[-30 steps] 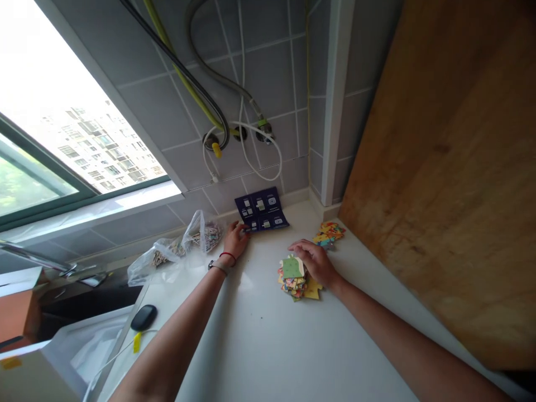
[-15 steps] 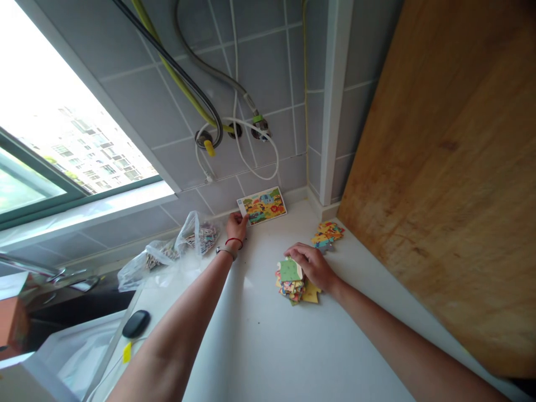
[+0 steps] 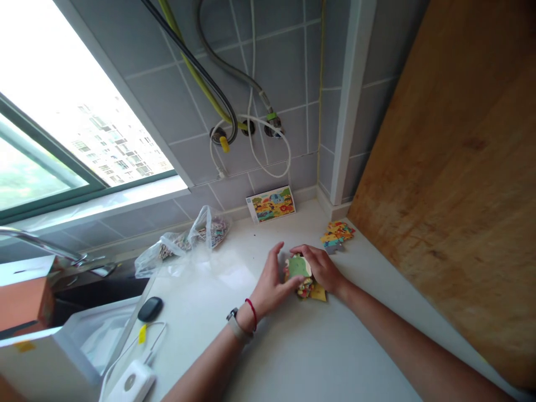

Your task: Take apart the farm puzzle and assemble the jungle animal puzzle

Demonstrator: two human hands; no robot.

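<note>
A stack of jigsaw puzzle pieces (image 3: 298, 267) lies on the white counter, a green piece on top and yellow ones jutting out at its lower right. Along the stack's left side is my left hand (image 3: 268, 287), its thumb and fingers spread apart. My right hand (image 3: 321, 269) curves around the back and right of the stack, fingers bent against the pieces. Behind them a colourful animal picture card (image 3: 274, 205) leans on the wall. A smaller pile of puzzle pieces (image 3: 338, 231) sits to the right, near the wooden board.
A clear plastic bag (image 3: 195, 240) with more pieces stands by the wall on the left. A black oval object (image 3: 149, 309) and a white cabled device (image 3: 133, 382) lie near the sink edge. A large wooden board (image 3: 439, 167) rises on the right.
My left hand has let go of the picture card and come down to the left side of the puzzle stack. My right hand stays at the stack. The camera view has shifted slightly.
</note>
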